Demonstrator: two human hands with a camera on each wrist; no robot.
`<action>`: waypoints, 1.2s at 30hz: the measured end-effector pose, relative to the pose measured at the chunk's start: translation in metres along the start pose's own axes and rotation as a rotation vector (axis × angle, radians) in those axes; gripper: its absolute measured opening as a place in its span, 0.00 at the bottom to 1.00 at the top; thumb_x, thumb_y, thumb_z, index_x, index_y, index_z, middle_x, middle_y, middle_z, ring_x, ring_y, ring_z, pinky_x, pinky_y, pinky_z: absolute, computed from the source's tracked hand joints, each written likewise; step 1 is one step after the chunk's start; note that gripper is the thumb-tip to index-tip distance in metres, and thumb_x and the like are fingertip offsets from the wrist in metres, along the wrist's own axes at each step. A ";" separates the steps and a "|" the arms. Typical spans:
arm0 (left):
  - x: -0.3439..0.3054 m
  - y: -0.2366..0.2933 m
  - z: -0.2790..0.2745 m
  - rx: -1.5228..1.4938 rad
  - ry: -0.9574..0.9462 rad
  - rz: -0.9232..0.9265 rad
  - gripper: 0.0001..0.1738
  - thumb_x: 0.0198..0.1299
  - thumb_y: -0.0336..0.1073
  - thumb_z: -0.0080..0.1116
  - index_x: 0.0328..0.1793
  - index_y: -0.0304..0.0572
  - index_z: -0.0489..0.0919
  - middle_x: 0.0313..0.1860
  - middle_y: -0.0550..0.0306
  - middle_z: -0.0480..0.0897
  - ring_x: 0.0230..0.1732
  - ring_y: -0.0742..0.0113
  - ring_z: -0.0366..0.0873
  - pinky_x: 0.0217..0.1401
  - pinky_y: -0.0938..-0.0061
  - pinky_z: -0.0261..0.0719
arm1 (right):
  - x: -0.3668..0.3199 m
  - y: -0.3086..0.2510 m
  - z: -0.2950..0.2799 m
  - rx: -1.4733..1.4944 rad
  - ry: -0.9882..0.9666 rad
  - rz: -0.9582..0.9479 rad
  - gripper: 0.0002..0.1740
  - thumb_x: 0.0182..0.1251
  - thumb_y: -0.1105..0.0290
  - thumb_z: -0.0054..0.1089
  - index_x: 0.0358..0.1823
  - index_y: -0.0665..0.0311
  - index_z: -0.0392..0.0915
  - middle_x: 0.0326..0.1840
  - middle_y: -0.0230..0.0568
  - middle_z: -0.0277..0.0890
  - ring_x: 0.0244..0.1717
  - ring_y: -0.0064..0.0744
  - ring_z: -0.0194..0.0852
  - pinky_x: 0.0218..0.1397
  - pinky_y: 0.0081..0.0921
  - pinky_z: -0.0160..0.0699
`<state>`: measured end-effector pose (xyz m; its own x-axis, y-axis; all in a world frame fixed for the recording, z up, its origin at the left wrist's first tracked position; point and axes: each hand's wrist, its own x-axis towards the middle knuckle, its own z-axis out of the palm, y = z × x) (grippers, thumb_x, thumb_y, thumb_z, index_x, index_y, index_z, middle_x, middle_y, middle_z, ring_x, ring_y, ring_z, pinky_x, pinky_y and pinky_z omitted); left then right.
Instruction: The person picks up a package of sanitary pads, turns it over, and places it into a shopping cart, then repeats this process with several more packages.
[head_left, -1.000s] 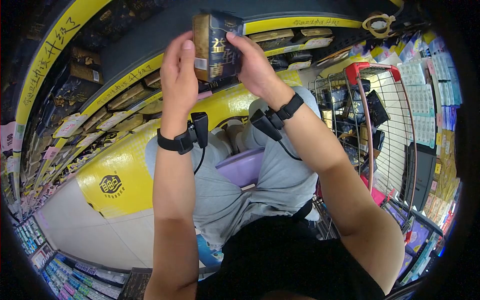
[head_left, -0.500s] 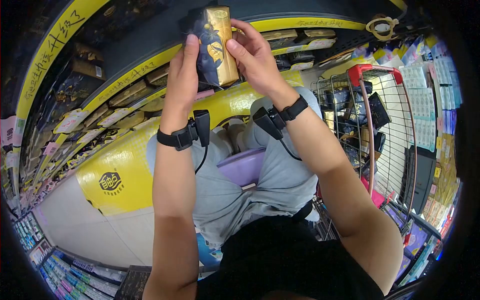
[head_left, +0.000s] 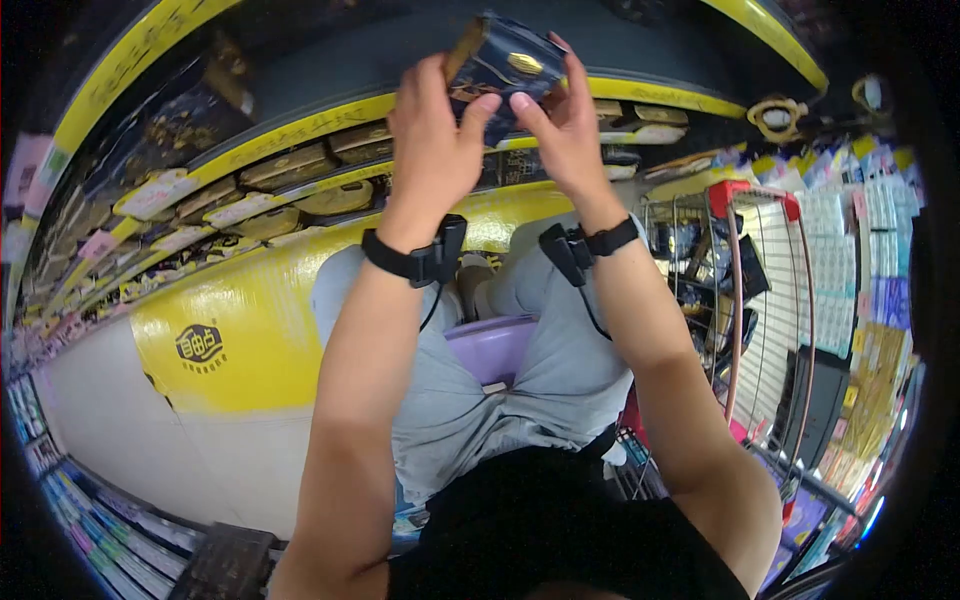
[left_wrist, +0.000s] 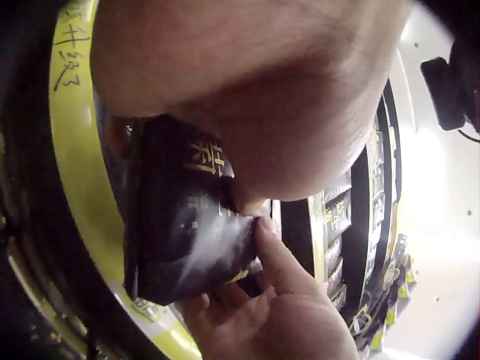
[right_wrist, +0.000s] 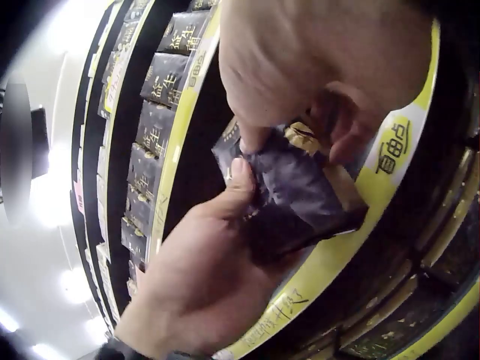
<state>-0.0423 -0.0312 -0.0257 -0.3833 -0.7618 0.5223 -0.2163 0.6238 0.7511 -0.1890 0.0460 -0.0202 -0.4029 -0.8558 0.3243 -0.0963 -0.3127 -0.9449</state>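
In the head view I hold a dark blue pack of sanitary pads [head_left: 515, 62] with gold sides and a gold badge, up in front of the shelf. My left hand [head_left: 438, 150] grips its left side, and my right hand [head_left: 572, 140] grips the right. Both thumbs press on the face, their tips close together. Seen from the left wrist, gold lettering shows on the glossy pack [left_wrist: 195, 225]. The right wrist view shows the wrapper [right_wrist: 289, 191] creased, with fingers of both hands around it.
Shelves with yellow edge strips [head_left: 310, 125] and rows of similar packs [head_left: 290, 168] curve ahead and left. A shopping cart [head_left: 740, 290] with several dark packs stands at my right. Between my knees is a purple stool [head_left: 492, 350]. A yellow printed panel [head_left: 270, 345] runs below the shelves.
The pack has been turned about in the hands, from lettered face to gold side to a tilted badge face. Both hands have moved right, and the head view has shifted.
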 end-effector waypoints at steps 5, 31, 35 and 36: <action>0.005 0.004 -0.009 -0.142 0.113 -0.144 0.35 0.65 0.48 0.65 0.67 0.30 0.68 0.59 0.36 0.76 0.61 0.43 0.75 0.64 0.58 0.72 | 0.028 -0.006 0.012 -0.220 -0.033 -0.171 0.38 0.67 0.72 0.70 0.73 0.66 0.59 0.55 0.46 0.79 0.56 0.32 0.79 0.61 0.30 0.77; 0.028 -0.027 -0.018 -0.205 -0.115 -0.406 0.20 0.65 0.43 0.55 0.46 0.29 0.83 0.42 0.33 0.85 0.49 0.34 0.82 0.51 0.53 0.79 | 0.141 -0.014 0.132 -0.957 -0.356 -0.618 0.35 0.64 0.63 0.71 0.69 0.70 0.68 0.62 0.64 0.74 0.59 0.62 0.75 0.58 0.46 0.79; 0.030 -0.030 -0.026 -0.218 0.001 -0.405 0.19 0.64 0.42 0.56 0.44 0.28 0.83 0.40 0.33 0.85 0.45 0.35 0.83 0.48 0.54 0.79 | 0.140 -0.024 0.145 -0.942 -0.371 -0.435 0.34 0.64 0.65 0.71 0.68 0.71 0.68 0.51 0.65 0.79 0.50 0.61 0.80 0.51 0.46 0.81; 0.030 -0.030 -0.028 -0.215 0.045 -0.395 0.19 0.64 0.42 0.57 0.43 0.28 0.83 0.39 0.34 0.85 0.45 0.36 0.84 0.48 0.55 0.80 | 0.140 -0.026 0.148 -0.928 -0.379 -0.415 0.34 0.64 0.65 0.71 0.68 0.71 0.68 0.49 0.64 0.80 0.48 0.60 0.81 0.50 0.45 0.81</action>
<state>-0.0221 -0.0778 -0.0215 -0.2679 -0.9440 0.1927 -0.1451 0.2372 0.9606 -0.1080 -0.1265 0.0560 0.1120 -0.8764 0.4684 -0.8751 -0.3103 -0.3713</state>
